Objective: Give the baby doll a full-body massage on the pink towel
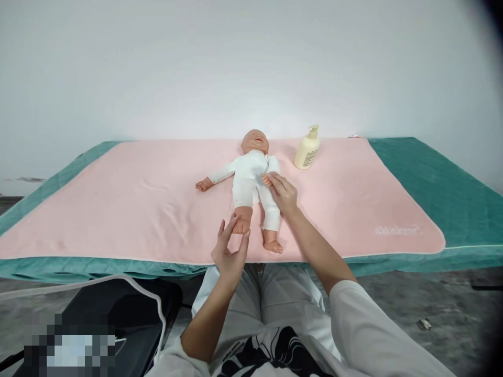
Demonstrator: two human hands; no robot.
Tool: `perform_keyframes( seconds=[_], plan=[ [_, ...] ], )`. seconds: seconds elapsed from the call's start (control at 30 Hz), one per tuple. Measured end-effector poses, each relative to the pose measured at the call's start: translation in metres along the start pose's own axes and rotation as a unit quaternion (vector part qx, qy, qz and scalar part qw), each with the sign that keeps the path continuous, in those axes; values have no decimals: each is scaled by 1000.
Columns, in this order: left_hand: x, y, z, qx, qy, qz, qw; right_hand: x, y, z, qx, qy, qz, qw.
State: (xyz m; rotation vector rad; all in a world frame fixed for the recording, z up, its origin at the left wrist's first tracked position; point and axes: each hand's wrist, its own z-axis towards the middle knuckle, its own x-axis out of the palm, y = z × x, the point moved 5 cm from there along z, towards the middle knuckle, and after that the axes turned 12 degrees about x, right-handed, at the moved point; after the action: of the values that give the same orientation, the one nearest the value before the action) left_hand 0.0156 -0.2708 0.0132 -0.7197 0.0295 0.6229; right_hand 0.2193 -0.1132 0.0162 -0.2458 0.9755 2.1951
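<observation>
The head camera looks forward and down from above the person's trousers (283, 298) at bottom centre, near enough to show the doll (251, 170) whole mid-frame, yet far enough back that the wall (251, 63) spans the top.

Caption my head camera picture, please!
A doll on a pink mat, left grip at one foot, right grip at one hand.

the right hand (284, 192) partly covers one arm of the doll (248, 168); the left hand (230, 257) covers part of a foot (242, 225). the bottle's (306, 151) lettering is too small to read. coarse squares (74, 350) blur the black thing (135, 301), cut off below.
</observation>
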Motion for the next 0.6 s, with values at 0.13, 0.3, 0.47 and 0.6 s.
perform_keyframes(
  seconds=[0.13,0.3,0.47,0.6],
  plan=[
    [15,-4,28,28,17,1,999,6,0,2,-35,37,9,999],
    [27,-6,59,58,15,-12,998,9,4,3,-65,48,15,997],
    [38,1,79,46,20,-14,999,13,6,3,-65,65,11,996],
    [44,7,88,48,14,-22,998,14,4,3,-65,68,15,995]
  ],
)
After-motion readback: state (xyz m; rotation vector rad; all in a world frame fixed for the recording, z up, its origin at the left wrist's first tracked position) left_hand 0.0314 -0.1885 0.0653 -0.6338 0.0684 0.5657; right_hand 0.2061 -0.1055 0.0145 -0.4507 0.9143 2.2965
